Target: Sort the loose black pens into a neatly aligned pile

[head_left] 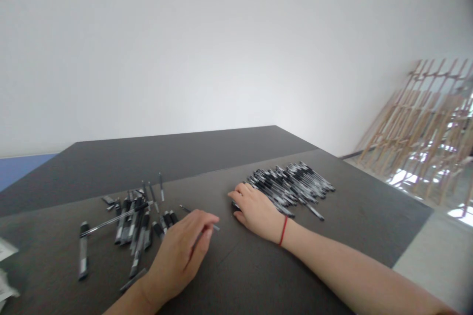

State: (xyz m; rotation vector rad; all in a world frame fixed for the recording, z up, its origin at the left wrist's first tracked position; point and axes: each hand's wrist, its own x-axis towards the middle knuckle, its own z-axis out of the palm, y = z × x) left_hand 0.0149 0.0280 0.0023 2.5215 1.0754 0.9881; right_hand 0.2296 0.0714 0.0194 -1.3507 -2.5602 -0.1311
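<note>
My left hand [185,251] is curled low over the table, fingers and thumb close together. A thin pen refill [185,208] runs behind its fingers, both ends showing; the fingers seem closed on it, though the grip itself is hidden. At the left edge of a row of clear pens with black ends [291,182], my right hand [254,209] rests with bent fingers. Between its finger and thumb shows the dark end of a pen [235,204], the rest covered by the hand. To the left of my left hand lies a loose heap of black-capped pens or parts [135,226].
Thin refills [161,188] lie behind the heap. A clear tube [107,224] lies slantwise beside a single black-ended piece [84,251]. White crumpled wrappers [5,275] sit at the left edge. Beyond the dark table [177,152] is a white wall; wooden racks [417,118] stand right.
</note>
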